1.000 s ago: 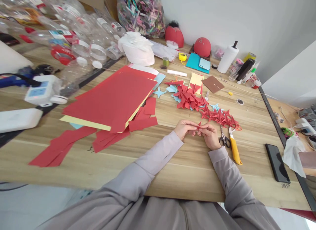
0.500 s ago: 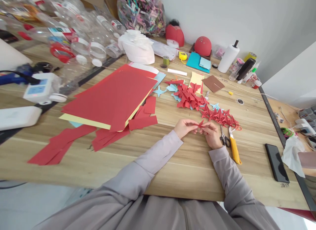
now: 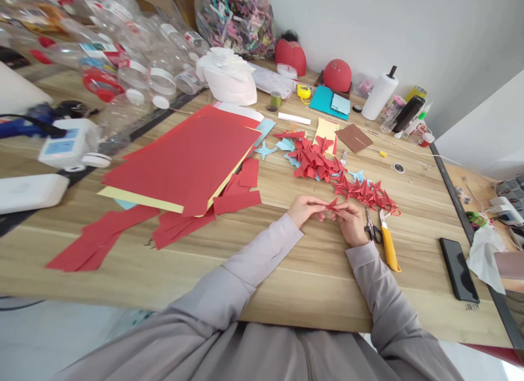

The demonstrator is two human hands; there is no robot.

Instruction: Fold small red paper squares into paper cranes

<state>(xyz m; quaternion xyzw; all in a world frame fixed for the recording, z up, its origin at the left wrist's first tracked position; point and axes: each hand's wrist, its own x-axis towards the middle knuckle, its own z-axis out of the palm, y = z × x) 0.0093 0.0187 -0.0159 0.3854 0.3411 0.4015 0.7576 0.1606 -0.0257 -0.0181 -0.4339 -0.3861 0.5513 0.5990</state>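
Observation:
A small folded red paper piece [image 3: 333, 204] with a pointed tip is pinched between my two hands, just above the table. My left hand [image 3: 305, 210] grips its left side with thumb and fingertips. My right hand [image 3: 350, 221] closes on the right side; the fingers hide part of the paper. Beyond the hands lies a row of red folded paper stars [image 3: 366, 193], and farther back a heap of red paper shapes [image 3: 313, 161]. Scissors [image 3: 373, 231] and a yellow-handled cutter [image 3: 389, 247] lie right of my right hand.
Red paper sheets [image 3: 188, 157] are stacked left, with loose red strips [image 3: 98, 242] in front. A black phone [image 3: 459, 269] lies at the right. Plastic bottles [image 3: 135, 70] crowd the back left. A white spray-like bottle [image 3: 380, 96] stands near the wall.
Both hands stay almost in place, still pinching the red paper, with only a very slight shift of the fingers. Nothing else has visibly moved.

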